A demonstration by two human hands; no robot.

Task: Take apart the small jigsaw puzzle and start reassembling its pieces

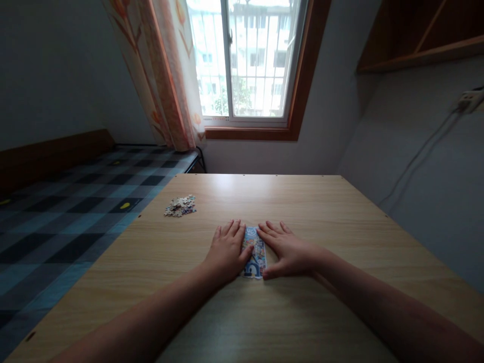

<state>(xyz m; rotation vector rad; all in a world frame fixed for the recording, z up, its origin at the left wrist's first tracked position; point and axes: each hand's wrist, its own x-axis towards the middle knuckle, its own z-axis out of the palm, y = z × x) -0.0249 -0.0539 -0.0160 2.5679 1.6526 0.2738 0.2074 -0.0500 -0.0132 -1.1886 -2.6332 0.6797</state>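
Note:
A small, colourful printed sheet point(255, 253), mostly blue and white, lies flat on the wooden table point(212, 322). It looks like a partly joined jigsaw puzzle, though its seams are too small to make out. My left hand point(228, 249) rests along its left side, fingers stretched out and thumb over the print. On the other side my right hand point(285, 247) lies spread, with fingertips at the upper right edge and thumb near the lower right corner. Both hands cover parts of its borders. Farther off to the left sits a heap of loose jigsaw pieces point(180, 205).
A bed with a checked cover point(86, 201) adjoins the table's left side. Beyond the far edge are a window point(257, 65) and a floral curtain point(166, 75). On the right, a cable point(419, 151) hangs from a wall socket point(471, 101) below a wooden shelf point(434, 55).

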